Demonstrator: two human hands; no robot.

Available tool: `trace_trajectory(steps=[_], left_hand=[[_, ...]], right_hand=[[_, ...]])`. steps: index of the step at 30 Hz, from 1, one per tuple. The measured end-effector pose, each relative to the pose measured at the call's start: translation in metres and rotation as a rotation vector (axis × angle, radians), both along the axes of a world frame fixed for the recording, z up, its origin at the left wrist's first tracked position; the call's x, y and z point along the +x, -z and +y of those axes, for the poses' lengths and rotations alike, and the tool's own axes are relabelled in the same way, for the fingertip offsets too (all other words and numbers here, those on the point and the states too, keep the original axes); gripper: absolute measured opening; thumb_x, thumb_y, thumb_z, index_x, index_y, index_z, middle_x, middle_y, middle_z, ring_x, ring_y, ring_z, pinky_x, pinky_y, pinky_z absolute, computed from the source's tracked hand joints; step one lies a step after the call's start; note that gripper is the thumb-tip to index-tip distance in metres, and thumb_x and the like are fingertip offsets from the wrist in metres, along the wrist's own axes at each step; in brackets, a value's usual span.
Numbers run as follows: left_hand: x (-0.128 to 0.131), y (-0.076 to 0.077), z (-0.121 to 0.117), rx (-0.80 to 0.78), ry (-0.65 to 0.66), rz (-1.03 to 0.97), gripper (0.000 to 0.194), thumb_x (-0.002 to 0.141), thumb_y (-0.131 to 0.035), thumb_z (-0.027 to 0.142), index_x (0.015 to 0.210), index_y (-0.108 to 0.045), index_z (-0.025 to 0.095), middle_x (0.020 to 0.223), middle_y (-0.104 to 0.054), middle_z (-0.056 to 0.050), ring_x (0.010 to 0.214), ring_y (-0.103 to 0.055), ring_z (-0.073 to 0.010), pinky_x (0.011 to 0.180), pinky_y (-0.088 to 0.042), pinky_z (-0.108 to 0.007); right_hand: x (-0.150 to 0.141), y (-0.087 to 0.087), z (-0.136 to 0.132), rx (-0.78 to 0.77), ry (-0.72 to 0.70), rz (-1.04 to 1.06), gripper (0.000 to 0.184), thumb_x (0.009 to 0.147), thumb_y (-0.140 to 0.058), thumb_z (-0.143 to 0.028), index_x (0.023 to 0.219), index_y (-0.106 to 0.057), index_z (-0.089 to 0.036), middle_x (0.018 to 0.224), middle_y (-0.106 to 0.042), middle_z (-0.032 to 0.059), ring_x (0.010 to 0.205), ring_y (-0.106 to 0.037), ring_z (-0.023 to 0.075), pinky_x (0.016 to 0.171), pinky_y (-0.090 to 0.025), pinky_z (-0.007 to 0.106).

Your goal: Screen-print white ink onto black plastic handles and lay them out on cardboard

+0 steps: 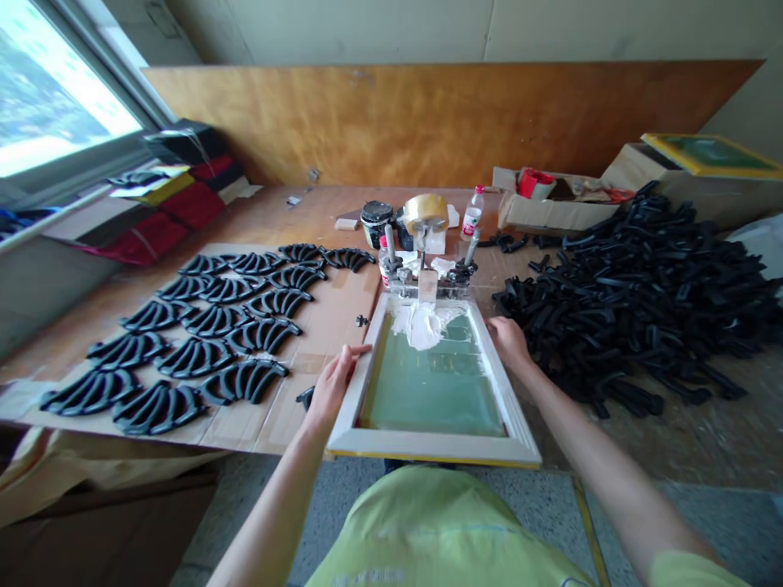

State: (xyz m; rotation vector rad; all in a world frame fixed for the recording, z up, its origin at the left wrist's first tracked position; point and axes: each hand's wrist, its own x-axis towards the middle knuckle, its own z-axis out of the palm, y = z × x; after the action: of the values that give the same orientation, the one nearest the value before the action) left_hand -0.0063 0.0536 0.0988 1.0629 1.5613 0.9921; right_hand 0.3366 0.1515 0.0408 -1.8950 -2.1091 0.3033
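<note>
A screen-printing frame (526, 432) with a green mesh and white paste near its far end lies in front of me, held at the back by a metal hinge clamp (400, 281). At its left side is my left hand (333, 381), its index finger stretched out to the frame's edge. A small black plastic part (304, 397) shows beside that hand; whether they touch is unclear. My right hand (509, 341) is by the frame's right edge with fingers curled, and their tips are partly hidden. A squeegee-like plate (427, 287) stands in the paste.
Black fan-shaped rows of parts (196, 356) cover the cardboard (330, 314) on the left. A large heap of black parts (636, 302) lies on the right. Behind the clamp are a paint tub (376, 224), a tape roll (426, 210) and a bottle (472, 214).
</note>
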Motion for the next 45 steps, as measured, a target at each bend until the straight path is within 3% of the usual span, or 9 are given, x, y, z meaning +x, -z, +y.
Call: trace_trajectory(steps=[4, 7, 11, 19, 25, 29, 34, 40, 45], left_hand=[[0.000, 0.055, -0.011, -0.080, 0.009, -0.079, 0.073, 0.075, -0.062, 0.058, 0.137, -0.050, 0.021, 0.083, -0.069, -0.003, 0.073, -0.063, -0.0185, 0.063, -0.049, -0.026], [0.003, 0.082, -0.009, -0.108, -0.007, -0.050, 0.075, 0.076, -0.063, 0.054, 0.141, -0.044, 0.022, 0.080, -0.067, -0.001, 0.067, -0.061, -0.0157, 0.060, -0.047, -0.024], [0.003, 0.093, -0.007, -0.123, 0.008, -0.044, 0.069, 0.077, -0.061, 0.056, 0.137, -0.048, 0.023, 0.083, -0.068, -0.002, 0.066, -0.061, -0.0158, 0.059, -0.047, -0.024], [0.001, 0.098, -0.008, -0.088, 0.012, -0.063, 0.065, 0.079, -0.060, 0.054, 0.135, -0.050, 0.021, 0.084, -0.069, -0.003, 0.070, -0.063, -0.0162, 0.062, -0.048, -0.024], [0.003, 0.086, -0.009, -0.107, 0.001, -0.093, 0.064, 0.078, -0.060, 0.054, 0.132, -0.051, 0.020, 0.081, -0.069, -0.002, 0.064, -0.062, -0.0155, 0.056, -0.047, -0.024], [0.006, 0.077, -0.009, -0.132, -0.021, -0.133, 0.064, 0.076, -0.063, 0.053, 0.131, -0.051, 0.021, 0.079, -0.069, -0.002, 0.059, -0.060, -0.0147, 0.051, -0.045, -0.023], [0.006, 0.060, -0.009, -0.158, -0.022, -0.164, 0.068, 0.075, -0.065, 0.051, 0.134, -0.049, 0.021, 0.079, -0.069, -0.002, 0.060, -0.061, -0.0154, 0.051, -0.046, -0.023], [-0.002, 0.007, 0.001, -0.069, 0.009, -0.161, 0.063, 0.077, -0.058, 0.062, 0.123, -0.061, 0.019, 0.083, -0.069, -0.004, 0.062, -0.060, -0.0154, 0.052, -0.044, -0.023], [0.014, -0.044, 0.037, 0.195, -0.076, -0.350, 0.056, 0.081, -0.048, 0.066, 0.105, -0.064, 0.017, 0.087, -0.068, -0.004, 0.069, -0.062, -0.0161, 0.056, -0.047, -0.024]], right_hand=[[-0.031, -0.025, 0.034, 0.290, -0.119, 0.085, 0.045, 0.087, -0.054, -0.020, 0.132, -0.050, -0.018, 0.135, -0.049, 0.0138, 0.125, -0.045, 0.0271, 0.105, -0.037, 0.044], [-0.079, -0.032, 0.055, 0.319, -0.327, 0.021, 0.046, 0.082, -0.060, -0.017, 0.126, -0.052, -0.016, 0.125, -0.054, 0.0137, 0.118, -0.048, 0.0268, 0.098, -0.041, 0.040], [-0.110, -0.019, 0.053, 0.136, -0.400, -0.122, 0.017, 0.082, -0.053, -0.009, 0.094, -0.061, -0.016, 0.090, -0.064, 0.0097, 0.093, -0.055, 0.0223, 0.081, -0.043, 0.030], [-0.079, -0.021, 0.002, 0.098, -0.862, -0.048, 0.019, 0.076, -0.050, -0.004, 0.081, -0.062, -0.017, 0.083, -0.064, 0.0066, 0.087, -0.055, 0.0208, 0.074, -0.041, 0.029], [-0.084, -0.018, 0.007, 0.160, -0.668, 0.012, 0.016, 0.080, -0.052, -0.009, 0.083, -0.064, -0.019, 0.084, -0.064, 0.0061, 0.087, -0.056, 0.0211, 0.074, -0.043, 0.030], [-0.080, -0.003, -0.013, 0.226, -0.767, 0.055, 0.029, 0.079, -0.047, -0.003, 0.097, -0.065, -0.017, 0.096, -0.066, 0.0091, 0.101, -0.055, 0.0223, 0.085, -0.044, 0.033], [-0.087, -0.027, 0.013, 0.139, -0.647, 0.055, 0.030, 0.084, -0.061, -0.021, 0.114, -0.064, -0.025, 0.098, -0.067, 0.0033, 0.092, -0.059, 0.0196, 0.079, -0.045, 0.029], [-0.073, -0.065, 0.078, 0.202, -0.270, 0.074, 0.054, 0.085, -0.063, -0.037, 0.137, -0.049, -0.029, 0.101, -0.067, 0.0041, 0.082, -0.062, 0.0193, 0.077, -0.045, 0.030], [-0.005, -0.033, 0.069, 0.116, 0.096, 0.221, 0.033, 0.092, -0.040, -0.028, 0.118, -0.058, -0.016, 0.084, -0.069, 0.0062, 0.075, -0.062, 0.0183, 0.072, -0.047, 0.029]])
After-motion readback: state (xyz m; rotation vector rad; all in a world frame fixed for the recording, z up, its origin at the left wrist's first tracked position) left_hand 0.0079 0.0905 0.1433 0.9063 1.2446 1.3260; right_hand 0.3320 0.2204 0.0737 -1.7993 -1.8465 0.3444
